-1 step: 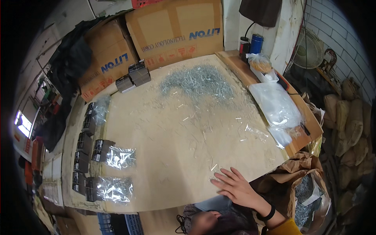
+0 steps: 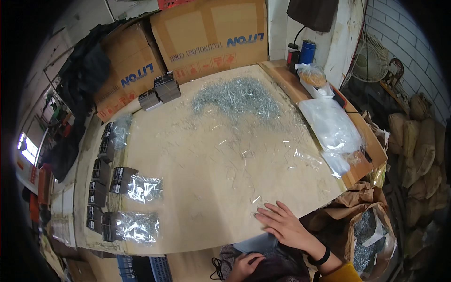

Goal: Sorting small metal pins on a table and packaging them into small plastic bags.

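My right hand (image 2: 284,227) lies palm down at the front right edge of the pale tabletop (image 2: 197,188), fingers spread and holding nothing. A small thin silvery piece (image 2: 256,199) lies just beyond its fingertips. Below the table edge, over my lap, is my left hand (image 2: 245,266) with its fingers curled together; whatever they may hold is hidden. Toward the back spreads a loose pile of thin silvery metal pieces (image 2: 237,96), with strays across the tabletop. At the left lie two filled clear bags (image 2: 145,188) beside stacks of dark cards (image 2: 97,193).
Clear plastic bags (image 2: 331,126) are stacked on a wooden board (image 2: 371,162) at the right. Below it stands a paper sack (image 2: 350,221) with silvery pieces inside. Large cardboard boxes (image 2: 211,42) line the back. A blue plastic basket (image 2: 161,269) sits under the front edge.
My left hand, blurred before, now shows sharply, a little farther right with its fingers curled. My right hand's fingers have shifted slightly on the tabletop.
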### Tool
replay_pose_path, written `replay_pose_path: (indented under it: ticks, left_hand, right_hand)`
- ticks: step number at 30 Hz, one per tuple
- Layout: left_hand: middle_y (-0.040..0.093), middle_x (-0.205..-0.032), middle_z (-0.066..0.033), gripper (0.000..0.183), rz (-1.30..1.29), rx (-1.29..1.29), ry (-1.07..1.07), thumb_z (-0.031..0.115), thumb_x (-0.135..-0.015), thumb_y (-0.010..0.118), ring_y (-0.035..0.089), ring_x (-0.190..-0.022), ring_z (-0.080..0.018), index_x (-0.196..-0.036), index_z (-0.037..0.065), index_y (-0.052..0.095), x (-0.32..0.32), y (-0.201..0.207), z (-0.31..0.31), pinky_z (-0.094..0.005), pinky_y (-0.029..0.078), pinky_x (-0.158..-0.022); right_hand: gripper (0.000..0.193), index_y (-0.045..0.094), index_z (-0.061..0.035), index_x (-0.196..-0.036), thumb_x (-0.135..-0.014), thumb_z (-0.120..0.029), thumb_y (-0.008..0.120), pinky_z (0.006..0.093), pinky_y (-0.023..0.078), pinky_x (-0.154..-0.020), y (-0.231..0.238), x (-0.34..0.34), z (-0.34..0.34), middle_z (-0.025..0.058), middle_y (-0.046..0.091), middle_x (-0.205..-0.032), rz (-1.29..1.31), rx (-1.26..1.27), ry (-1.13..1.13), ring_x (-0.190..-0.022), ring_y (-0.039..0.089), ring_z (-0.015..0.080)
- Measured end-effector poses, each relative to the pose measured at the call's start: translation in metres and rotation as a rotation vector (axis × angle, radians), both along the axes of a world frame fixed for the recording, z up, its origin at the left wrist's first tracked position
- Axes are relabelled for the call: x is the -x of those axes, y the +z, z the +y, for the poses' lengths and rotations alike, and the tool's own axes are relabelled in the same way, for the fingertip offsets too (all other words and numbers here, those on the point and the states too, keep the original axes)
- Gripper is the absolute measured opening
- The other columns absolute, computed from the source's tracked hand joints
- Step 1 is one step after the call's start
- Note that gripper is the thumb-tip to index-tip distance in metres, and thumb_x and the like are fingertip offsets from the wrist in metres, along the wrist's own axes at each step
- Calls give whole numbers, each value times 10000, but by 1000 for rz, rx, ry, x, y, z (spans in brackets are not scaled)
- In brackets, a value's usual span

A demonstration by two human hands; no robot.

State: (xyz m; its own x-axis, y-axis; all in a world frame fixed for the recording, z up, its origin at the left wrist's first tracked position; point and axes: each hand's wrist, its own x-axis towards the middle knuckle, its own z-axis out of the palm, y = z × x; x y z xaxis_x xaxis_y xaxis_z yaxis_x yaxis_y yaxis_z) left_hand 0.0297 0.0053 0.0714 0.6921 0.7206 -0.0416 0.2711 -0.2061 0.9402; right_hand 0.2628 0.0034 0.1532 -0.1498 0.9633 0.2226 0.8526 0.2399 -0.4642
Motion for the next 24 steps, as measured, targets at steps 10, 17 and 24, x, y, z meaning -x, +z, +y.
replay_pose_path:
  ticks: [10, 17, 24]
  left_hand:
    - [737, -916, -104, 93, -15, -17, -19, 69, -834, 750, 711, -788, -224, -911, 26, 721, 1, -3, 1, -307, 559, -727]
    - [740, -919, -86, 113, -7, -112, -30, 88, -825, 762, 708, -785, -231, -916, 34, 723, 3, -6, 1, -304, 547, -742]
    - [741, -924, -68, 107, 50, -62, -22, 107, -830, 757, 697, -774, -233, -917, 51, 728, 2, -3, -1, -309, 538, -746]
  right_hand:
    - [558, 590, -74, -1297, -762, 83, 559, 522, 249, -1170, -1, -13, 27, 87, 580, -1332, 20, -102, -188, -1304, 468, 305]
    - [494, 623, -32, -1215, -744, 99, 556, 523, 264, -1163, 5, -12, 4, 121, 582, -1313, 70, -63, -120, -1292, 477, 307]
    - [611, 581, -35, -1278, -701, 154, 514, 427, 330, -1161, -5, -10, 4, 137, 551, -1351, 309, -105, -220, -1291, 493, 311]
